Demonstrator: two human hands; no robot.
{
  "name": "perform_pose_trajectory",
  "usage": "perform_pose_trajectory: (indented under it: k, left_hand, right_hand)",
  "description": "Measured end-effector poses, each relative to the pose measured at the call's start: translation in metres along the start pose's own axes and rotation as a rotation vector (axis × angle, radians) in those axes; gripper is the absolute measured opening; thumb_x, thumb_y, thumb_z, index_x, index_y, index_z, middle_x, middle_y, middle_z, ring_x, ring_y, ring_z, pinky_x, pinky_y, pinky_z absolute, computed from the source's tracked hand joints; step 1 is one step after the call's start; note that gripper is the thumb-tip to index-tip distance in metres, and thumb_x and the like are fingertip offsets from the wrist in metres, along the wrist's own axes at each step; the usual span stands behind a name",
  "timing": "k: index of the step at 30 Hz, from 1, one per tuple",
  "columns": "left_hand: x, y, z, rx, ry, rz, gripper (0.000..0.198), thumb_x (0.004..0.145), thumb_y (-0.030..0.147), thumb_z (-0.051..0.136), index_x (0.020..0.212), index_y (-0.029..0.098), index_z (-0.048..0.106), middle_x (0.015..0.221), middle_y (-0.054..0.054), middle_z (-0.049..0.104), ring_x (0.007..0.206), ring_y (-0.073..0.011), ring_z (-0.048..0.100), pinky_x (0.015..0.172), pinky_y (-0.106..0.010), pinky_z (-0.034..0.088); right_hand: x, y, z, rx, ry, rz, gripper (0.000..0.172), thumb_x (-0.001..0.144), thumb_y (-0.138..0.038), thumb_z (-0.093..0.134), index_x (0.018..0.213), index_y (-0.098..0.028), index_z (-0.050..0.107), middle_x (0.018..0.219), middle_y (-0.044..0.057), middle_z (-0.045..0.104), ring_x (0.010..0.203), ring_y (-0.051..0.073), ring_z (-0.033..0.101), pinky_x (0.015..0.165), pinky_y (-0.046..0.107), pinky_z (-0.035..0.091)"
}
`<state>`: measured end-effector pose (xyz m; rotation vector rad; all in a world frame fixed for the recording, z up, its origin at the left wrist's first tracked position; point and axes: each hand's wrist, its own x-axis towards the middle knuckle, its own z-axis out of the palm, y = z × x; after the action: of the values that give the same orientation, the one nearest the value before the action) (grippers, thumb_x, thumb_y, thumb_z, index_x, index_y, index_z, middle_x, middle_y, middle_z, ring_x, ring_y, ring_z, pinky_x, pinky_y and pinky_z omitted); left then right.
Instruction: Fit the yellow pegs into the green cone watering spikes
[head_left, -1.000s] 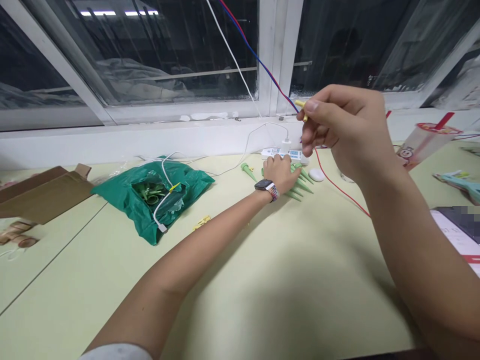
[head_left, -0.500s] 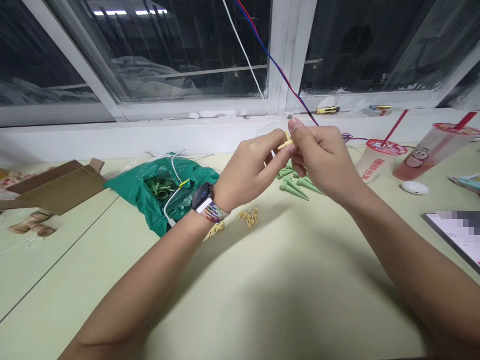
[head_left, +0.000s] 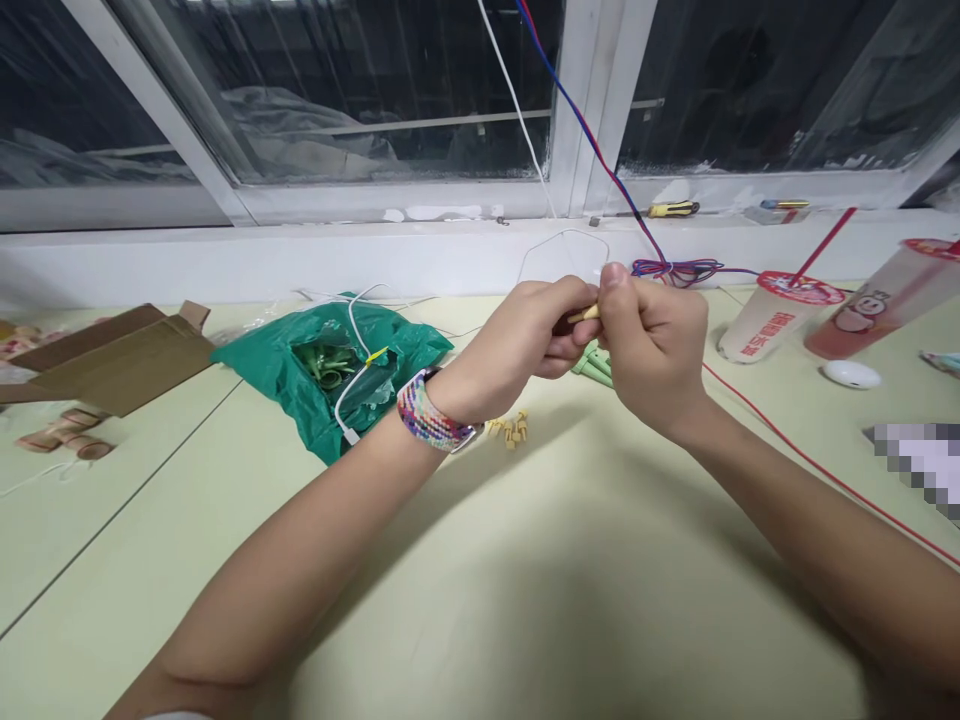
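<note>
A small yellow plastic piece shows between my two hands, mostly covered by fingers. My left hand is closed around its left end, the fingers curled. My right hand is closed on the other end, with the thumb pressed on top. Both hands are raised above the table and nearly touch. Just beneath them lie green plastic spikes, partly hidden by the right hand. Several small yellow pieces lie on the table beside my left wrist, which wears a woven multicoloured band.
A torn green bag holding green parts lies left, a white cable across it. Farther left are a cardboard box and wooden pieces. Two drink cups and a white oval object stand right. A yellow-handled tool rests on the sill.
My hands have closed more tightly round the yellow piece, so less of it shows. My left wrist has rolled, turning the watch face out of sight. The view has shifted slightly.
</note>
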<state>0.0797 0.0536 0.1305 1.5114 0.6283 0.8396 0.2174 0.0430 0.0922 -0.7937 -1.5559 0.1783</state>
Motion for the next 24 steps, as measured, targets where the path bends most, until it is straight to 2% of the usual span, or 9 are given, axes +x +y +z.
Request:
perform_pose_trajectory:
  k: [3,6,9,12,15,17,19,21,24]
  left_hand:
    - [0.000,0.005,-0.004,-0.062,-0.078,-0.123,0.045,0.096,0.035,0.055,0.058,0.020,0.037,0.054,0.005,0.020,0.042,-0.0054,0.016,0.038,-0.022,0.018]
    - [0.000,0.010,-0.010,-0.062,-0.168,-0.230,0.045,0.092,0.037,0.059,0.058,0.022,0.034,0.052,0.006,0.017,0.040,-0.0063,0.015,0.036,-0.023,0.021]
    - [0.001,0.008,-0.012,0.000,-0.223,-0.248,0.045,0.092,0.038,0.056,0.059,0.023,0.030,0.052,0.006,0.016,0.039,-0.0075,0.016,0.037,-0.025,0.026]
    - [0.001,0.000,-0.010,0.209,-0.097,-0.066,0.043,0.100,0.040,0.045,0.062,0.023,0.033,0.053,0.004,0.024,0.041,-0.0098,0.025,0.041,-0.026,0.028]
    - [-0.001,-0.008,-0.008,0.652,0.153,0.282,0.037,0.105,0.043,0.042,0.077,0.021,0.052,0.061,-0.001,0.047,0.054,-0.0149,0.048,0.051,-0.028,0.038]
    - [-0.001,-0.013,-0.010,0.983,0.245,0.495,0.031,0.106,0.045,0.043,0.096,0.021,0.060,0.077,-0.004,0.061,0.068,-0.0183,0.060,0.059,-0.029,0.042]
    - [0.000,-0.017,-0.015,1.229,0.257,0.624,0.031,0.108,0.043,0.040,0.109,0.021,0.062,0.091,-0.008,0.067,0.077,-0.0201,0.065,0.063,-0.030,0.043]
    - [0.002,-0.022,-0.021,1.336,0.241,0.684,0.033,0.110,0.039,0.035,0.109,0.020,0.062,0.095,-0.009,0.068,0.079,-0.0204,0.066,0.063,-0.030,0.042]
    - [0.005,-0.027,-0.024,1.215,0.231,0.695,0.035,0.109,0.042,0.037,0.096,0.021,0.061,0.087,-0.008,0.066,0.076,-0.0202,0.064,0.064,-0.031,0.042]
  right_hand:
    - [0.000,0.005,0.000,-0.095,0.019,-0.129,0.062,0.109,-0.053,0.045,0.055,-0.022,0.045,0.048,-0.001,0.045,0.047,0.012,0.045,0.050,0.031,0.034]
    - [0.002,0.012,-0.003,-0.174,0.047,-0.314,0.060,0.110,-0.045,0.041,0.055,-0.022,0.034,0.047,-0.002,0.036,0.045,0.011,0.034,0.049,0.032,0.028]
    - [0.006,0.021,-0.007,-0.222,0.004,-0.382,0.060,0.110,-0.047,0.041,0.056,-0.023,0.030,0.048,-0.003,0.032,0.046,0.011,0.031,0.050,0.032,0.028]
    - [0.010,0.028,-0.009,-0.181,-0.034,-0.238,0.061,0.108,-0.056,0.043,0.057,-0.023,0.033,0.050,-0.003,0.033,0.048,0.012,0.033,0.051,0.032,0.031]
    - [0.015,0.028,-0.010,-0.004,-0.014,0.007,0.063,0.105,-0.063,0.048,0.058,-0.023,0.031,0.052,-0.004,0.030,0.047,0.010,0.030,0.048,0.030,0.027]
    - [0.019,0.026,-0.009,0.142,-0.056,0.190,0.064,0.101,-0.066,0.053,0.059,-0.024,0.027,0.051,-0.006,0.026,0.045,0.009,0.027,0.044,0.028,0.024]
    - [0.021,0.022,-0.008,0.254,-0.124,0.327,0.065,0.099,-0.067,0.057,0.061,-0.025,0.025,0.051,-0.007,0.022,0.042,0.008,0.024,0.042,0.027,0.022]
    - [0.021,0.020,-0.007,0.316,-0.160,0.405,0.066,0.097,-0.067,0.060,0.062,-0.026,0.023,0.050,-0.008,0.020,0.042,0.007,0.021,0.040,0.026,0.020]
    - [0.018,0.019,-0.004,0.338,-0.158,0.412,0.067,0.096,-0.068,0.060,0.061,-0.026,0.022,0.050,-0.008,0.021,0.042,0.008,0.022,0.040,0.026,0.021]
